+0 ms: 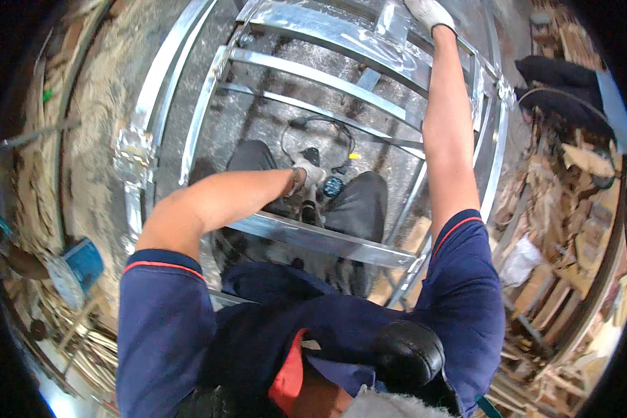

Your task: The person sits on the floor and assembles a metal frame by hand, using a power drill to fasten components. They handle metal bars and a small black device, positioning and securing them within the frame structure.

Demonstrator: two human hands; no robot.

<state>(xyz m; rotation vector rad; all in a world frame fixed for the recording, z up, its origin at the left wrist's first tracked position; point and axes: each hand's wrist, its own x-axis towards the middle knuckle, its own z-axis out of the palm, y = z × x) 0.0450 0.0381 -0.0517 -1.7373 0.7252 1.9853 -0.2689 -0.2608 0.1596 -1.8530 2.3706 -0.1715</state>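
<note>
Head view: one metal frame (320, 31), silver-grey, bright and bare, built of straight flat-sided bars appearing curved through the lens, with pale smeary marks on the broad upper bar; it lay in front of and around the person's legs, above a dark, scuffed floor (390, 157). One handheld tool (313, 155), dark, elongated, mostly covered by the grip, held between the knees within the frame's outline. One round dark disc-like piece (333, 186), bluish, just beside it; whether joined to the tool could not be told. One cord (351, 136), black, looped on the floor beyond, with a yellow tag (354, 157). Left hand (311, 173), in a pale glove, fingers wrapped about the tool. Right hand (432, 14), likewise gloved, at the frame's far bars, cut by the upper edge; its finger state could not be told. At far right, wood scraps (547, 299); at left, a blue container (83, 268).
</note>
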